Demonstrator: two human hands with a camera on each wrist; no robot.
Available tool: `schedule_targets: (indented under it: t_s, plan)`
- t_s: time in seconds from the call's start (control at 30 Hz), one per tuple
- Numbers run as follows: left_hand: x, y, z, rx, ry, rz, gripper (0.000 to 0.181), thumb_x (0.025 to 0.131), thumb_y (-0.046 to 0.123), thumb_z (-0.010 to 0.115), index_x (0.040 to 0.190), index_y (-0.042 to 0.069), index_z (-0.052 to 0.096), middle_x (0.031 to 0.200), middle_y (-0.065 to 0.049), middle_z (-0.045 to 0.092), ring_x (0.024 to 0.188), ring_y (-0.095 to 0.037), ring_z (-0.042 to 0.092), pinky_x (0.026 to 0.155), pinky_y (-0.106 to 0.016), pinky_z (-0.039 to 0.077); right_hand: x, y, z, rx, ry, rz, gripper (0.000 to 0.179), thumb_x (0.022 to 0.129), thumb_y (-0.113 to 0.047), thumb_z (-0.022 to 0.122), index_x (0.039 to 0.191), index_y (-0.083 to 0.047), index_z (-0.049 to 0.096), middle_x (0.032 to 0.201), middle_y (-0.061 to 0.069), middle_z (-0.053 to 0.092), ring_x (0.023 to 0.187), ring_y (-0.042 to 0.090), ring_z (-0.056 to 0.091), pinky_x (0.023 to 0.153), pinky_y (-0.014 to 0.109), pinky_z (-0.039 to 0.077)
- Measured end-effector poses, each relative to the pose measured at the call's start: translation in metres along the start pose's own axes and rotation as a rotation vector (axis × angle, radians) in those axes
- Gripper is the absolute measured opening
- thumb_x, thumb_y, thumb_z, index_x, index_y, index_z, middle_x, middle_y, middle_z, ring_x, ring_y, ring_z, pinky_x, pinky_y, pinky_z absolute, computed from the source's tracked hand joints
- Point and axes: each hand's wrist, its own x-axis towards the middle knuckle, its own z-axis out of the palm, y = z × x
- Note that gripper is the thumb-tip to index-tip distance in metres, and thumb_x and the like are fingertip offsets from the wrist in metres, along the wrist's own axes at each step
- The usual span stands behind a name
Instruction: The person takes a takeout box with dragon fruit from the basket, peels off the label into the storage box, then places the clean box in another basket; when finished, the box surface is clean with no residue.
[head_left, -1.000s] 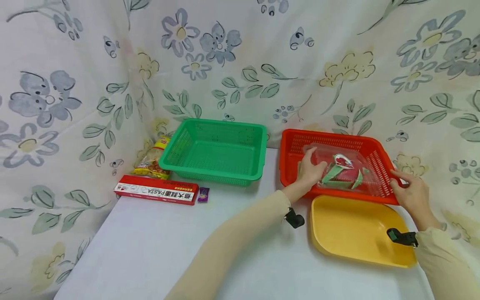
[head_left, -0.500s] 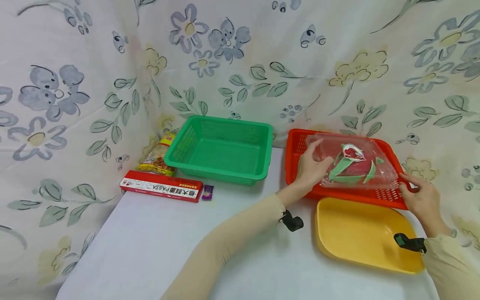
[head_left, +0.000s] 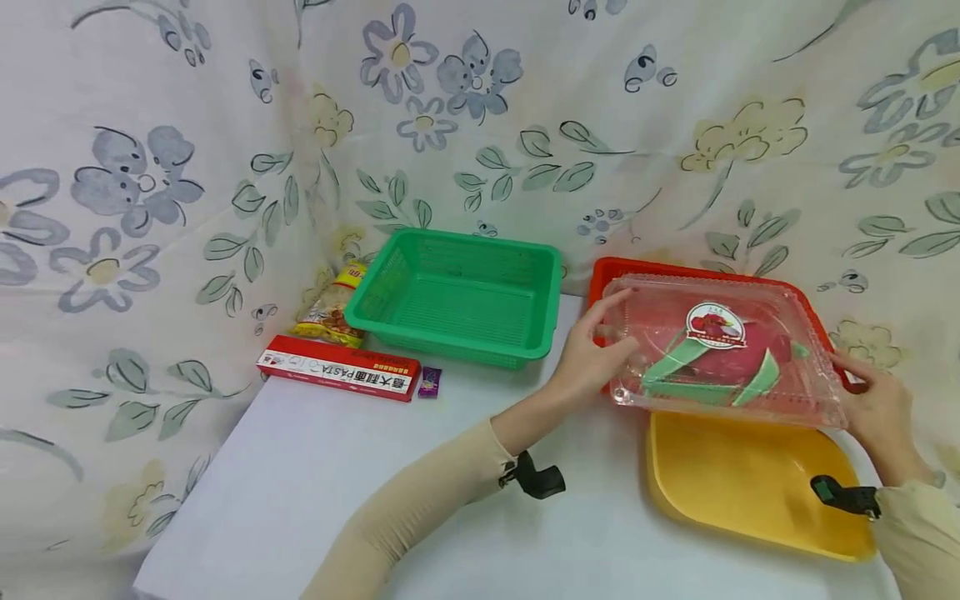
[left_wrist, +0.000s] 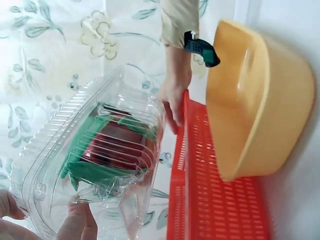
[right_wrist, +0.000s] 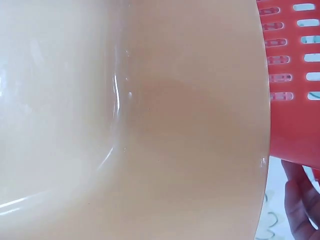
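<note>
A clear plastic clamshell box (head_left: pixel 652 321) with a round sticker hangs tilted over the red basket (head_left: pixel 637 267). Inside it lies a dragon fruit (head_left: pixel 738 358), red with green scales. My left hand (head_left: pixel 588 362) pinches the box by its left end, thumb on the near side. In the left wrist view the thumb (left_wrist: pixel 72 222) presses the lower corner, and the box (left_wrist: pixel 45 165) stands apart from the basket. My right hand (head_left: pixel 881 412) grips the right end of the red basket; its fingers (right_wrist: pixel 300 205) show under the rim in the right wrist view.
The yellow basin (head_left: pixel 757 492) stands right in front of the red basket. Further left is a green basket (head_left: pixel 450 354), beside a yellow snack bag (head_left: pixel 330 312), a red pasta box (head_left: pixel 337 367) and a small purple packet (head_left: pixel 430 382). Floral cloth (head_left: pixel 525 83) closes off the back.
The box has risen out of the red basket in my left hand, toward me. My right hand keeps to the basket's end. The head view has swung slightly left.
</note>
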Motion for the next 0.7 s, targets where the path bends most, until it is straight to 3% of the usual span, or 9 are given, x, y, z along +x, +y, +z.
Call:
schedule_targets:
  t_s: [0.07,0.17,0.4,0.57,0.7]
  plan:
    - [-0.01,-0.002,-0.013,-0.027,-0.006,-0.028,0.06,0.088,0.007,0.067,0.135,0.042,0.055,0.11,-0.002,0.054,0.093,-0.016,0.055,0.068,-0.03,0.058,0.0,-0.001,-0.002,0.0,-0.016,0.026,0.055,0.098,-0.024,0.057,0.144,0.001,0.042,0.148,0.032,0.036,0.072,-0.012,0.038,0.049,0.013,0.047]
    - [-0.027,-0.007,-0.036,-0.085,-0.027,-0.049,0.06,0.088,0.005,0.066,0.137,0.039,0.055,0.11,-0.008,0.054,0.094,-0.02,0.057,0.069,-0.033,0.059,0.0,-0.002,-0.002,-0.015,-0.009,0.033,0.05,0.1,-0.02,0.051,0.143,0.003,0.043,0.146,0.036,0.037,0.067,-0.014,0.039,0.048,0.014,0.048]
    - [-0.064,-0.014,-0.09,-0.154,-0.169,-0.111,0.063,0.09,0.0,0.056,0.144,0.031,0.049,0.113,-0.016,0.051,0.084,-0.026,0.071,0.074,-0.037,0.059,-0.003,0.003,-0.003,-0.05,0.041,0.008,0.046,0.098,-0.016,0.052,0.138,0.006,0.048,0.14,0.038,0.043,0.064,-0.017,0.035,0.044,0.014,0.045]
    - [-0.084,-0.021,-0.117,-0.106,-0.159,-0.154,0.065,0.088,-0.001,0.058,0.144,0.03,0.048,0.12,-0.019,0.049,0.083,-0.026,0.071,0.076,-0.039,0.059,-0.003,0.003,-0.003,-0.056,0.026,0.031,0.047,0.098,-0.016,0.052,0.14,0.005,0.046,0.138,0.04,0.043,0.064,-0.014,0.035,0.043,0.015,0.045]
    - [-0.095,-0.031,-0.136,-0.114,-0.131,-0.143,0.067,0.087,-0.002,0.057,0.147,0.026,0.046,0.12,-0.02,0.048,0.085,-0.028,0.071,0.076,-0.038,0.058,0.001,-0.003,-0.002,-0.058,0.014,0.011,0.048,0.098,-0.017,0.052,0.14,0.005,0.047,0.137,0.04,0.044,0.065,-0.014,0.035,0.044,0.016,0.046]
